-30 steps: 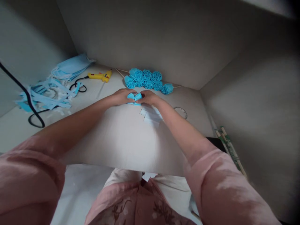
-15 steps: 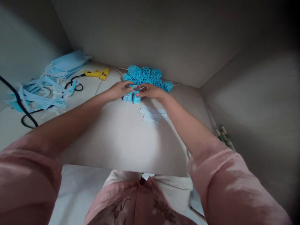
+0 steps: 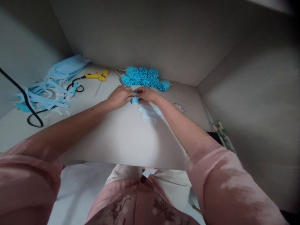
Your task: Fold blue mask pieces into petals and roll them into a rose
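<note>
My left hand (image 3: pixel 120 96) lies with bent fingers over the small stacks of blue folded pieces, covering part of them. My right hand (image 3: pixel 145 94) is closed, thumb and fingertips pinching at the top of a stack of blue pieces (image 3: pixel 134 101). The fingertips of both hands nearly meet there. Just behind them rest several blue flowers (image 3: pixel 142 73), with thin sticks showing at the sides. In front of my right hand are flat pale-blue strips (image 3: pixel 150 111).
A yellow glue gun (image 3: pixel 96 76) with a black cord lies at the left on the table (image 3: pixel 117 137). Near it are a pile of blue face masks (image 3: pixel 69 66) and a tangle of cut strips (image 3: pixel 48 97). Walls (image 3: pixel 140 34) stand behind and at the sides.
My left hand has come down over the stacks, hiding one that showed before. My right hand has closed in at the stack. The view has shifted slightly.
</note>
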The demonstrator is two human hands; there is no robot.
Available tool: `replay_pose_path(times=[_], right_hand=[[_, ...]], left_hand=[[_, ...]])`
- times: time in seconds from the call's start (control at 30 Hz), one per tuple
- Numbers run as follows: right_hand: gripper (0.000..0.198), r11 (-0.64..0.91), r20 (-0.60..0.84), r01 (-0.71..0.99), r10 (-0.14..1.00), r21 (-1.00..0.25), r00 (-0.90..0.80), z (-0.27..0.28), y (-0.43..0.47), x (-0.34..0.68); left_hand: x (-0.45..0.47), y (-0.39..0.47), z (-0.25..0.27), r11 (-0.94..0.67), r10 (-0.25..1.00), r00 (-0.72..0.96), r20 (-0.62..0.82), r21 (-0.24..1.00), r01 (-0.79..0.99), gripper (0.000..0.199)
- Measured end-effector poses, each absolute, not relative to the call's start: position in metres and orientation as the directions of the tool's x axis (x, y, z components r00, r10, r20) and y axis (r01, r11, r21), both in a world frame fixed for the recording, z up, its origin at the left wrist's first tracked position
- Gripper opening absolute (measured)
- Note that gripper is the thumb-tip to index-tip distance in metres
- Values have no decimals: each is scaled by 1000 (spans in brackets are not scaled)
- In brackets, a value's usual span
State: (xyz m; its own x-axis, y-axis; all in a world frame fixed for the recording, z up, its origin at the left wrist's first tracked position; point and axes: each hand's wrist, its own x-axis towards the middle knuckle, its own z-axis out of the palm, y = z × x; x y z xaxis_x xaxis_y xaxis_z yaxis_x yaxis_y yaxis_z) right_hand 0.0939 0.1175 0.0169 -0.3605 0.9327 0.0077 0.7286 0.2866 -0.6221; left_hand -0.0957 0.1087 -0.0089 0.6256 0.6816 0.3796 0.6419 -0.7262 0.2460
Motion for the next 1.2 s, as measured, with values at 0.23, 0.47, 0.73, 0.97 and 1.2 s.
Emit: replay_pose_path(times=[0.23,0.47,0.73,0.97,1.2], right_hand=[[22,472,202,736,879,-485,-432,9,109,102],[20,412,122,837,910,-361,-396,-10,101,92],[27,405,94,844,912,-351,-398,5,93,91],[25,424,158,857,906,-294,-394,16,96,94],[45,674,469,660,725,-332,-505,53,105,83]], left_hand=[[-100,114,-30,-789,599,638,484,224,572,22],[-102,127,-45,-778,619,590,518,302,551,18],[-114,115,-16,-573,793,469,389,737,357,53],[-119,105,-4,-501,824,423,377,834,232,65],[-118,121,-1,-446,895,73,441,889,104,59]])
